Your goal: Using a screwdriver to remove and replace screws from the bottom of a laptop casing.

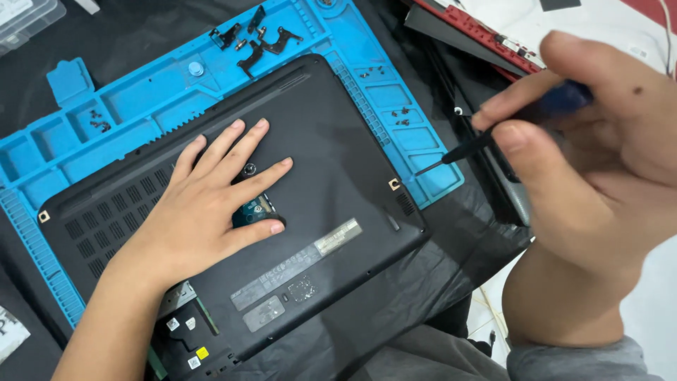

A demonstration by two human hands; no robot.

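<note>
The right hand (pixel 599 176) is pinching a small screwdriver (pixel 493 137) between thumb and fingers, closed firmly round its blue handle, with the dark shaft and tip pointing down and to the left. The tip is hovering just off the right edge of the laptop base (pixel 317 162), near that base's right corner screw hole, over the blue mat; I cannot tell whether it is touching anything.

The left hand (pixel 211 197) is lying flat and spread open on the middle of the laptop base, palm down, gripping nothing. Its thumb is resting beside a small opening in the cover where a bluish part is showing, and its fingers are fanning out toward the far edge of the base.

The laptop base, black and turned underside up, is sitting at an angle on a blue repair mat (pixel 141 92). Its nearest corner has the cover cut away, showing inner parts.

Beyond the base's far edge, black metal hinge pieces (pixel 254 39) are lying on the mat. Small dark screws (pixel 402 116) are sitting in the mat's compartments just right of the base, and more in a compartment to its far left. A black sheet (pixel 423 282) is lying under the mat.
</note>
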